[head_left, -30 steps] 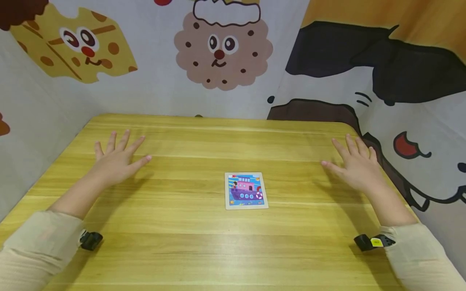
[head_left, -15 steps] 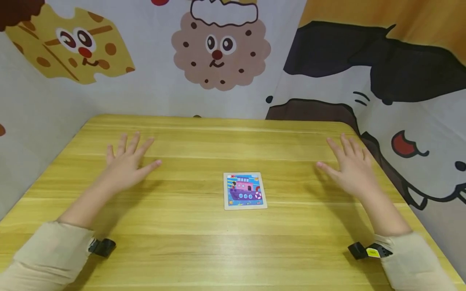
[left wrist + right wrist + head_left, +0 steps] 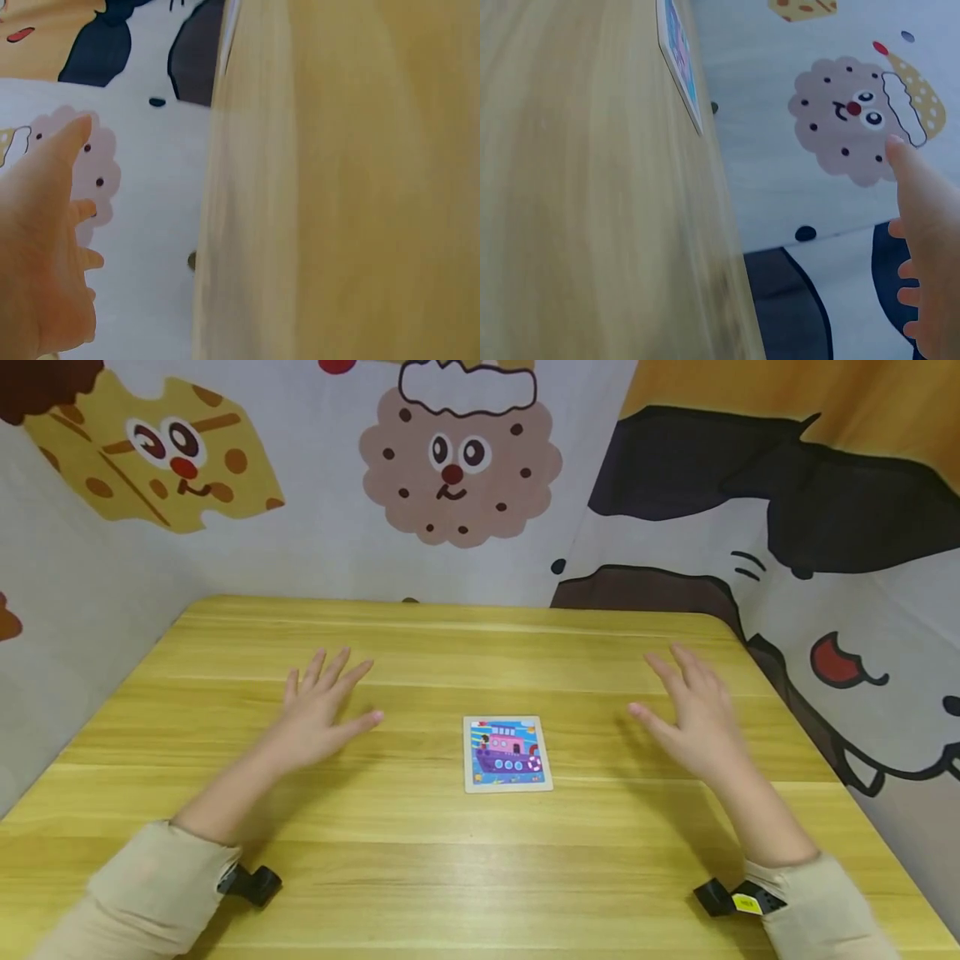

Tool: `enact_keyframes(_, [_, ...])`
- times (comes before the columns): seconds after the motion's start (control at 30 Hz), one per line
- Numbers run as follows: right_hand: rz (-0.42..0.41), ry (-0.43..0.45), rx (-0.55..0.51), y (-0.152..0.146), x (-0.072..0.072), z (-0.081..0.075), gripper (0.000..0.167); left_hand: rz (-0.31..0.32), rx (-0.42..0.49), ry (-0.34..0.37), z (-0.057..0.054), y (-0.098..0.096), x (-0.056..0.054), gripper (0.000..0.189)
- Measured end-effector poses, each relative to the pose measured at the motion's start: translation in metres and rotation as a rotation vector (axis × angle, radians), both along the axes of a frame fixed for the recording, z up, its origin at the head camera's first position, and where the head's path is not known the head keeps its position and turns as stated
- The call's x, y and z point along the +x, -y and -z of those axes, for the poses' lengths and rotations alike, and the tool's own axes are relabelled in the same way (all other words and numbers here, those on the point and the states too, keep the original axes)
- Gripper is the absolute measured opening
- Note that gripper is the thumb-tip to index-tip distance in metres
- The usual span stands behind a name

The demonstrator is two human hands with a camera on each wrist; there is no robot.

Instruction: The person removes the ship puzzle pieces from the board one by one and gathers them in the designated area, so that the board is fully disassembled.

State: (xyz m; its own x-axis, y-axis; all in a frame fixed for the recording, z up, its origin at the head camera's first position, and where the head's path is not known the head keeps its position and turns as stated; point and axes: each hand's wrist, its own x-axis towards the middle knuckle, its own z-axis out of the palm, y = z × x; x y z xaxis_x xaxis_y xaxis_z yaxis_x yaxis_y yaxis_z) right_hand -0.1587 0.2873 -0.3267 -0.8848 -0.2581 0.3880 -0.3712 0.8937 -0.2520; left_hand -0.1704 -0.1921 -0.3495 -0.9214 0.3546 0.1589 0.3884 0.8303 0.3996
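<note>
Facing, much as a second ago, a white cloth printed with a cheese, a biscuit face and, at the right, a big animal face. Reaching over a yellow wood-grain desk with rounded far corners, with its far edge close against the cloth and its right edge slanting down past the animal's mouth. Coming in from the near side in a left sleeve and a right sleeve, both beige. Holding the left hand well further inward than a second before, and the right hand inward too by a smaller shift, so leaving less wood between them. Hovering above the surface with both. Spreading the left fingers straight and wide, gripping nothing; stretching the right fingers likewise, slightly blurred, also gripping nothing. Seeing a square boat-picture tile flat on the wood between the two thumbs, apart from both, in its same place as before. Having wood grain in view all round it, with a long stretch back to the far edge and narrower gaps to either thumb. Wearing a black left wrist camera and right wrist camera, both jutting inward over the desk, the latter beside a yellow label.
</note>
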Motion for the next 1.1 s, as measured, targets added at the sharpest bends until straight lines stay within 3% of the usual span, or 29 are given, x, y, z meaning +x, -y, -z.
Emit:
enact_keyframes(0.47, [-0.133, -0.034, -0.129, 0.035, 0.003, 0.011, 0.066, 0.129, 0.089, -0.010, 0.016, -0.043, 0.004, 0.084])
enact_keyframes(0.87, [-0.266, 0.023, -0.165, 0.069, 0.002, 0.021, 0.067, 0.198, 0.132, 0.039, 0.028, -0.070, 0.007, 0.091])
enact_keyframes(1.1, [-0.351, 0.087, -0.187, 0.086, -0.004, 0.030, 0.067, 0.215, 0.101, 0.087, 0.037, -0.083, 0.009, 0.098])
